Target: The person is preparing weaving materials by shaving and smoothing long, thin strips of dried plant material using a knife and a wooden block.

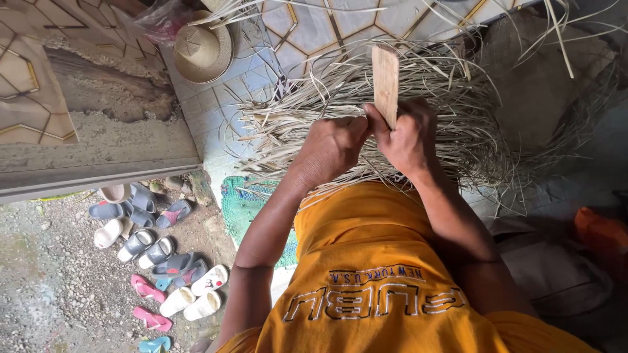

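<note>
My right hand [409, 140] grips a flat wooden stick [385, 82] that points away from me, over a large heap of dry pale leaf strips [458, 111]. Pressed against it, my left hand [330, 147] pinches some of those strips right beside the stick's lower end. Both hands meet above the front edge of the heap, just past my orange shirt [379, 274]. The strands between the fingers are too fine to make out singly.
A woven straw hat [203, 49] lies on the tiled floor [307, 26] at the back left. Several sandals and slippers [157, 261] are scattered on gravel at the lower left, beside a green net mat [242, 202]. An orange bag [602, 235] sits at the right.
</note>
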